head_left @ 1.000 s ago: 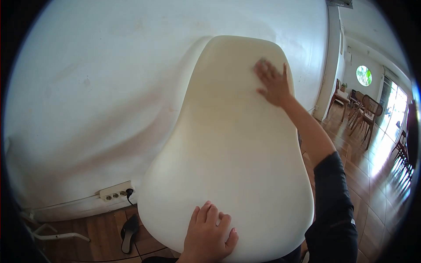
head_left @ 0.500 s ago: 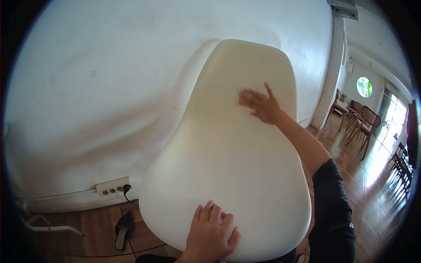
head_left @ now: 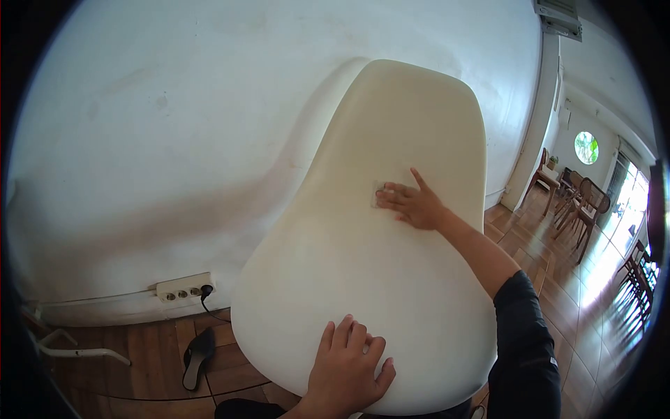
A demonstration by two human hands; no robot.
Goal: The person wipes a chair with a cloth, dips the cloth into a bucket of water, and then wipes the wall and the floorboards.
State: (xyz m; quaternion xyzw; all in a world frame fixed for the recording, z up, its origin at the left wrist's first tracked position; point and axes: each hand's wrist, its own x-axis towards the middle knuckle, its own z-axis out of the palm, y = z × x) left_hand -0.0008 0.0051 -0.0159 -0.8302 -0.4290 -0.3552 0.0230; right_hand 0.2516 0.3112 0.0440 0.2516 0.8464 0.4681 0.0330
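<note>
A cream-white moulded shell chair [head_left: 335, 272] fills the middle of the head view, its back close to the wall. Against the lower part of the backrest my right hand [head_left: 412, 206] lies nearly flat, thumb raised. Under its fingertips is a small, pale, thin wipe [head_left: 375, 195], pressed to the chair; only its left edge shows. My left hand [head_left: 345, 370] rests on the front of the seat, fingers slightly curled and apart, holding nothing that I can see.
A power strip [head_left: 183, 290] with a black plug runs along the white wall [head_left: 153, 153]. On the wooden floor lies a black slip-on shoe [head_left: 199, 357], near a white metal leg [head_left: 87, 359]. Wooden chairs [head_left: 590, 202] stand at the far right.
My right hand has moved down the backrest with the wipe under its fingers. The left hand stays on the seat. The view has shifted slightly.
</note>
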